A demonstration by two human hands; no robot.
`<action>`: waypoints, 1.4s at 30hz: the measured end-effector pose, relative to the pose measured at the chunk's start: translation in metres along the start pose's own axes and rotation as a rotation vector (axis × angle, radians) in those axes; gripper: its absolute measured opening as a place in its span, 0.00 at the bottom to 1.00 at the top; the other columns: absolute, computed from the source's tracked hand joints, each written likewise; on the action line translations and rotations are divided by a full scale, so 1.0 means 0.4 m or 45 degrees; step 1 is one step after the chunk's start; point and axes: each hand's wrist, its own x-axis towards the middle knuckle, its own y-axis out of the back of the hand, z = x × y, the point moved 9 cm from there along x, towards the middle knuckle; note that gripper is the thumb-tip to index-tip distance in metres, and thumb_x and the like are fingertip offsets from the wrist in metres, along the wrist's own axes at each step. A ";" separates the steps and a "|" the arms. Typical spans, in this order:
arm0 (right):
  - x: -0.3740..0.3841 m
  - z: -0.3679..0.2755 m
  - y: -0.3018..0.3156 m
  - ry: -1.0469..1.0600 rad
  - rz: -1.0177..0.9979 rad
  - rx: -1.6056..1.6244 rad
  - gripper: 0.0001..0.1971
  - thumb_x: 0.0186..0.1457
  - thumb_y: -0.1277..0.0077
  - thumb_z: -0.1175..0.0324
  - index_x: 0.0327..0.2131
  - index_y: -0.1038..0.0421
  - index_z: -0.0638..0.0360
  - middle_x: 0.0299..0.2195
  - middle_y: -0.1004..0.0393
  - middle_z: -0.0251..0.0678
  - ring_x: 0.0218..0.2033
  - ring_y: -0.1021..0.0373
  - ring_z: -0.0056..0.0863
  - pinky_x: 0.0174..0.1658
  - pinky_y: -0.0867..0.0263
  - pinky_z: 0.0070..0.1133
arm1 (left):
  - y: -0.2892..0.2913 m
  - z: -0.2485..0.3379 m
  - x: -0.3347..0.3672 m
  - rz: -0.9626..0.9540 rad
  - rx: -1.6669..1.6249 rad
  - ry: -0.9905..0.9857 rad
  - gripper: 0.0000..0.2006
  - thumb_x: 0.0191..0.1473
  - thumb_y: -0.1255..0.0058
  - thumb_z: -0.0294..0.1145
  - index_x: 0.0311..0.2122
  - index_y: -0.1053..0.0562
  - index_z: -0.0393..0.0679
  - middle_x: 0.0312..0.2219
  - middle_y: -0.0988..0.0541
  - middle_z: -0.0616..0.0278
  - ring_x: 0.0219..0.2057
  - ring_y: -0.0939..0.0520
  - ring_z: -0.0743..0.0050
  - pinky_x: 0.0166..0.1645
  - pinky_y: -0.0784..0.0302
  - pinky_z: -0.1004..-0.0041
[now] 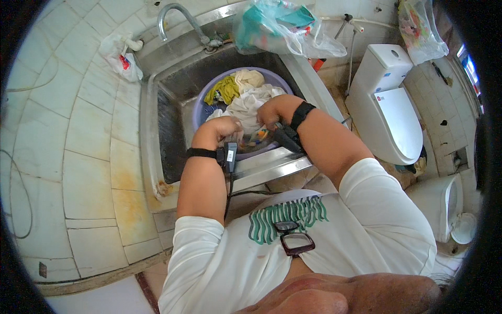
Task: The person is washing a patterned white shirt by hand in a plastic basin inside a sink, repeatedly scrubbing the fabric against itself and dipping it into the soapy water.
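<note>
A purple basin (pixel 199 104) sits inside the metal sink (pixel 172 131), filled with wet laundry. White cloth (pixel 251 104) lies across its middle, between both of my hands. At the basin's near left side, my left hand (pixel 225 127) is closed on the white cloth, fingers curled downward. My right hand (pixel 270 113) grips the same cloth farther right, its fingertips partly hidden. Behind the white cloth are a yellow-green cloth (pixel 224 90) and a cream cloth (pixel 248 79). Near the basin's front edge, a patch of multicoloured fabric (pixel 257 138) shows below my hands.
A curved faucet (pixel 183 18) rises at the sink's back left. Plastic bags (pixel 282 29) rest on the back right corner. One white bag (pixel 120 56) hangs on the tiled wall. To the right stand a white toilet (pixel 389 104) and a white bin (pixel 436 201). Straps with black devices (pixel 230 156) circle my wrists.
</note>
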 end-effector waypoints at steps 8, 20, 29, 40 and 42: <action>-0.099 0.114 0.226 0.163 1.149 0.877 0.08 0.37 0.49 0.69 0.21 0.27 0.65 0.18 0.30 0.34 0.23 0.34 0.24 0.27 0.39 0.22 | 0.070 0.058 -0.052 0.190 -0.422 -0.388 0.15 0.51 0.46 0.35 0.39 0.29 0.35 0.33 0.25 0.61 0.34 0.26 0.76 0.37 0.31 0.75; -0.082 0.083 0.219 0.433 1.315 1.697 0.12 0.55 0.54 0.67 0.39 0.35 0.65 0.31 0.30 0.37 0.31 0.34 0.23 0.35 0.36 0.21 | 0.148 0.113 -0.053 0.406 -1.679 -0.841 0.17 0.59 0.59 0.40 0.44 0.32 0.35 0.40 0.26 0.57 0.42 0.26 0.66 0.48 0.31 0.67; -0.192 -0.180 0.256 0.710 1.505 0.740 0.15 0.54 0.51 0.60 0.36 0.35 0.63 0.31 0.30 0.51 0.35 0.31 0.45 0.37 0.37 0.30 | 0.104 0.096 -0.029 0.438 -2.120 -0.653 0.19 0.61 0.68 0.46 0.45 0.33 0.41 0.40 0.26 0.55 0.41 0.24 0.62 0.46 0.27 0.63; -0.196 -0.064 0.269 -0.028 1.849 0.517 0.18 0.55 0.57 0.55 0.32 0.33 0.64 0.24 0.29 0.55 0.29 0.31 0.52 0.34 0.36 0.40 | 0.028 0.181 -0.021 0.144 -2.159 -0.545 0.19 0.61 0.68 0.45 0.48 0.35 0.42 0.42 0.27 0.55 0.42 0.24 0.60 0.46 0.28 0.58; -0.186 -0.053 0.267 -0.008 1.874 0.501 0.17 0.55 0.57 0.56 0.32 0.34 0.64 0.25 0.28 0.55 0.29 0.31 0.52 0.34 0.36 0.41 | 0.031 0.173 -0.007 0.129 -2.161 -0.556 0.20 0.61 0.68 0.46 0.48 0.35 0.42 0.42 0.27 0.55 0.43 0.24 0.60 0.47 0.28 0.58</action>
